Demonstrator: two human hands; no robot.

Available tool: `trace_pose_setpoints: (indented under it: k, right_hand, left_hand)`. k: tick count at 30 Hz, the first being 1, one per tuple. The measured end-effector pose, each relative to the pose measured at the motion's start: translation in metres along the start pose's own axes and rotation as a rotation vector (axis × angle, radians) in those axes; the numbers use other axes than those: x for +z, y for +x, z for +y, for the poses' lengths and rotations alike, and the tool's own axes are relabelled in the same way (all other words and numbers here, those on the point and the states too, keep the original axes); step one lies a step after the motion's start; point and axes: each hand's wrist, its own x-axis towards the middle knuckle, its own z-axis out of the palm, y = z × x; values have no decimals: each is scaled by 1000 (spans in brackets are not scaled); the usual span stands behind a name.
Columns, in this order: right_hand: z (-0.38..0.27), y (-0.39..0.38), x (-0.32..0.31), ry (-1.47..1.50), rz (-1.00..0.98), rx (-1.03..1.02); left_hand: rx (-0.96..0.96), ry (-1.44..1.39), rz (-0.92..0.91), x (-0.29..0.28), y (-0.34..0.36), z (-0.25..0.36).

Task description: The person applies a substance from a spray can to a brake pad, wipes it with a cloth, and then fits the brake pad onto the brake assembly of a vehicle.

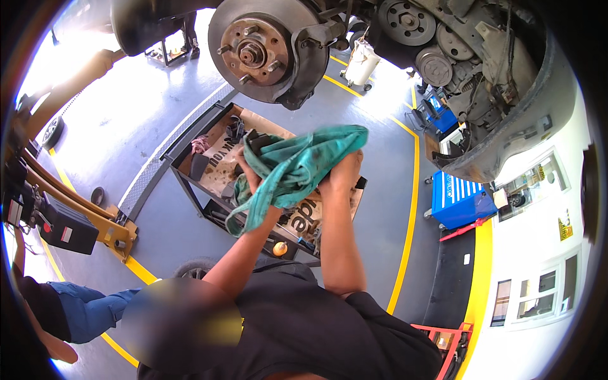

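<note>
A crumpled green rag (304, 161) is bunched up between my two hands, above a black tool cart (199, 187). My left hand (250, 170) is closed on the rag's left side, its fingers partly covered by the folds. A dark piece (255, 140) shows at the rag's upper left; I cannot make out what it is. My right hand (345, 172) grips the right end from below. One strip of cloth hangs down past my left wrist. Beyond the rag, a bare brake disc (269, 12) surrounds a rusty wheel hub (253, 54) with studs.
Stained printed paper (218, 166) lines the cart, with dark parts lying on it. Engine pulleys (408, 22) hang overhead at the right. A blue tool chest (459, 199) stands by the right wall. A yellow lift arm (114, 234) and another person's blue trousers (88, 310) are at left.
</note>
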Motion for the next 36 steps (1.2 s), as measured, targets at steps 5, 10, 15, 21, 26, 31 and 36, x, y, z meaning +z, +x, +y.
trace_pose_setpoints:
  k: [5,10,15,21,26,31,36]
  right_hand:
    - [-21,22,28,-867,-456,-893]
    - [-21,43,49,-1498,-600,-1299]
    - [-52,42,42,-1659,-668,-1486]
    - [-68,48,72,-1791,-637,-1486]
    - [-78,33,65,-1652,-845,-1398]
    - [-77,45,73,-1829,-771,-1435]
    - [-61,37,49,-1676,-802,-1604]
  left_hand:
    - [17,56,94,6,-9,-37]
    - [-322,-268,227,6,12,-59]
    - [-100,-254,109,-10,9,-76]
    - [7,361,-125,-4,6,-81]
    - [-222,-146,-12,4,15,-60]
    - [-533,-555,148,26,17,-29]
    - [-517,-825,117,13,18,-39]
